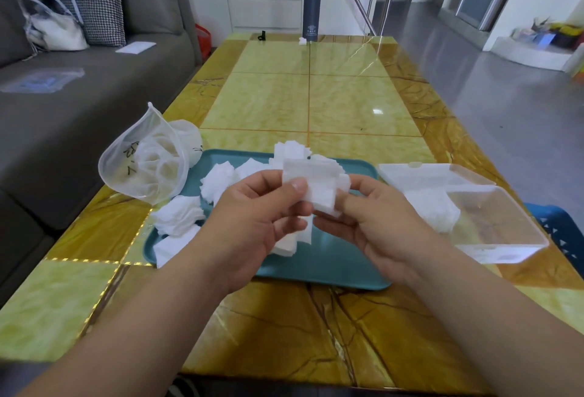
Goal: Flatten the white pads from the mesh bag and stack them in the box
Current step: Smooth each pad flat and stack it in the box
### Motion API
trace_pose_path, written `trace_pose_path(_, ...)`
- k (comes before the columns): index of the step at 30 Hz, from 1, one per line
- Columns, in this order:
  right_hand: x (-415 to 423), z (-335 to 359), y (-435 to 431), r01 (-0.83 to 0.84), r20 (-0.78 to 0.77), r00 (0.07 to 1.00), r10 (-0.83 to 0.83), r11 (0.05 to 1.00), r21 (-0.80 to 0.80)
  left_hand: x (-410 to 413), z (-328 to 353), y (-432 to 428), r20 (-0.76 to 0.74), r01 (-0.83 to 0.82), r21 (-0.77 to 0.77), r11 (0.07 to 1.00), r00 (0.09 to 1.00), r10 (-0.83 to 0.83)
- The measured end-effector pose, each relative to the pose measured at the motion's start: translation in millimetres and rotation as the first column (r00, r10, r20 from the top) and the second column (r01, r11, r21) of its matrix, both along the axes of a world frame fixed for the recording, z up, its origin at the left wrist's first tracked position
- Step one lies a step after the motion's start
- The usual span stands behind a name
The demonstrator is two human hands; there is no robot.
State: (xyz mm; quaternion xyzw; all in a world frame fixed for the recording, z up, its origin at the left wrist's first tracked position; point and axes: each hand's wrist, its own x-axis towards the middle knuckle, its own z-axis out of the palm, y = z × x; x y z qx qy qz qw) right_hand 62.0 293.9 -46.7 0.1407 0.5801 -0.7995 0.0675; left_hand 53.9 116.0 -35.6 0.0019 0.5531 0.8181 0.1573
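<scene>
Both my hands hold a small stack of white pads (316,185) above the teal tray (335,264). My left hand (256,222) pinches the stack's left edge with the thumb on top. My right hand (373,222) grips its right side from below. Several crumpled white pads (180,216) lie on the tray's left and back parts. The white mesh bag (148,166) stands open at the tray's left corner, with pads inside. The clear plastic box (493,222) sits right of the tray, lid open behind it, with white pads (433,210) stacked inside.
The tray, bag and box sit on a yellow marble-patterned table (316,96). A dark flask (312,11) stands at the table's far end. A grey sofa (79,87) with a handbag runs along the left. A blue stool (556,229) shows beyond the box.
</scene>
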Motion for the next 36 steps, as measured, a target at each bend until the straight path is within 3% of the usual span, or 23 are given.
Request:
trace_pose_path(5, 4, 4, -3, -0.178, -0.082, 0.981, 0.174, 0.983, -0.040, -2, -9, 2, -0.033, -0.086, -0.229, 0.970, 0.996, 0.080)
trace_pose_path(20, 5, 8, -4, -0.204, -0.091, 0.977, 0.195, 0.973, -0.107, -3, -15, 3, -0.158, -0.192, -0.359, 0.914, 0.977, 0.143)
trace_pose_path(24, 9, 2, -1, -0.154, -0.169, 0.968, 0.187, 0.970, 0.190, -5, -17, 4, -0.276, -0.261, -0.495, 0.828, 0.952, 0.135)
trace_pose_path(28, 9, -5, 2, -0.087, -0.181, 0.968, 0.175, 0.906, 0.414, -4, -18, 2, -0.323, -0.195, -0.581, 0.790, 0.946, -0.004)
trace_pose_path(36, 8, -6, -5, -0.108, -0.124, 0.971, 0.206, 0.835, 0.540, 2, -23, 10, -0.425, -0.175, -0.565, 0.806, 0.899, -0.102)
